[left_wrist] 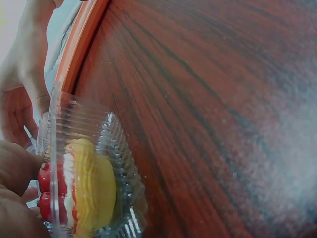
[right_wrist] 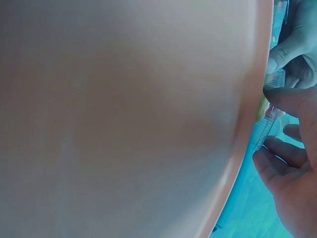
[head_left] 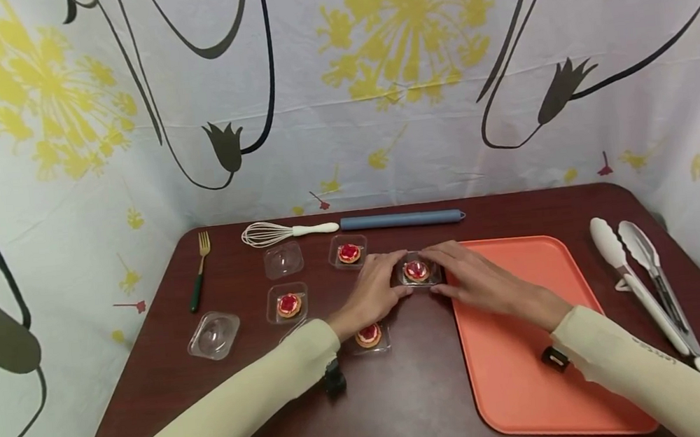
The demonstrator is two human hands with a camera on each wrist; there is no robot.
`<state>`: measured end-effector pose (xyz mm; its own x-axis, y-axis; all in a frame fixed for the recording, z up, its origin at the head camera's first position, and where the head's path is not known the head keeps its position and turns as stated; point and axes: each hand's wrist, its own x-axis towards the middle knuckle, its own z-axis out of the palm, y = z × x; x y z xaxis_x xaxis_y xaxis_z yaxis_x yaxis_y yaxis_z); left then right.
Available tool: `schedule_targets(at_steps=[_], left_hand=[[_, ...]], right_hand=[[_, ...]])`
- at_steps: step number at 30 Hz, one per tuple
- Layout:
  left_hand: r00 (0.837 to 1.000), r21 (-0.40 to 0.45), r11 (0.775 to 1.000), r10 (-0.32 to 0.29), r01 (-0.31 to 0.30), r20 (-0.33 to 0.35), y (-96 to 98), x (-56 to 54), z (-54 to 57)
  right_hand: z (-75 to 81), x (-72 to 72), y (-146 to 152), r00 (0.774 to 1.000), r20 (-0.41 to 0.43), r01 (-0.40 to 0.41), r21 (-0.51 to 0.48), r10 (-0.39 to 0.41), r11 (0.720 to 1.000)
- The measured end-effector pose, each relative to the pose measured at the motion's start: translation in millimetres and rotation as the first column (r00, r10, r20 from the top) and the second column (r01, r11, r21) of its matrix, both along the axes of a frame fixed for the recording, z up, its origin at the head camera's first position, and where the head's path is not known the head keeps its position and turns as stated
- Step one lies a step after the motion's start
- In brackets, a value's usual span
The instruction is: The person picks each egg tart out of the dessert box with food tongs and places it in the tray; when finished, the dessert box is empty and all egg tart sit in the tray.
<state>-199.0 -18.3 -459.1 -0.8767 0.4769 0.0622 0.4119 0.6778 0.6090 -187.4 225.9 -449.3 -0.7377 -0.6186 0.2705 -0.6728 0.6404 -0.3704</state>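
Between my two hands stands a small clear plastic box [left_wrist: 121,163] holding a fruit tart [head_left: 416,270] with a red topping. My left hand [head_left: 372,292] grips its left side, thumb at the near edge and fingers at the far edge. From the right, my right hand [head_left: 479,282] holds the opposite side in the same way. In the left wrist view the tart shows a yellow crust, a white band and red fruit, seen through the box's ribbed wall. Beneath my left wrist lies another boxed tart [head_left: 368,336], partly hidden by the hand and sleeve.
An orange tray [head_left: 530,384] lies under my right forearm. More boxed tarts [head_left: 289,305] and clear lids [head_left: 213,336] lie to the left. Along the back are a whisk [head_left: 269,234] and a blue rod [head_left: 401,220]. A fork [head_left: 200,271] lies far left, tongs [head_left: 648,288] far right.
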Motion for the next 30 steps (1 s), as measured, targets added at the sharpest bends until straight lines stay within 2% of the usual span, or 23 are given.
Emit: schedule_targets(at_steps=[10,17,20,24,30], left_hand=[[0.997,-0.064,0.998,-0.019,0.014,-0.079,-0.2,0.2,-1.3],[0.996,-0.079,0.997,-0.023,0.017,-0.081,-0.1,1.3,0.3],[0.997,-0.038,0.999,-0.018,0.016,-0.072,-1.1,-5.5,-13.4],[0.996,-0.002,1.0,-0.016,0.016,-0.085,-2.3,-17.8,-38.7],[0.984,-0.059,0.998,-0.039,0.029,-0.173,-3.7,-21.3,-45.2]], right_hand=[[2.5,3.8,2.2,1.0,0.001,0.002,-0.004,-0.002,1.0],[6.2,3.3,3.7,0.999,0.011,-0.04,0.004,0.04,0.999],[7.4,3.0,2.9,0.999,0.019,-0.051,0.006,0.051,0.999],[8.2,3.0,2.6,0.998,0.039,-0.051,0.004,0.05,0.999],[9.7,1.3,3.2,0.997,0.051,-0.049,-0.007,0.049,0.999]])
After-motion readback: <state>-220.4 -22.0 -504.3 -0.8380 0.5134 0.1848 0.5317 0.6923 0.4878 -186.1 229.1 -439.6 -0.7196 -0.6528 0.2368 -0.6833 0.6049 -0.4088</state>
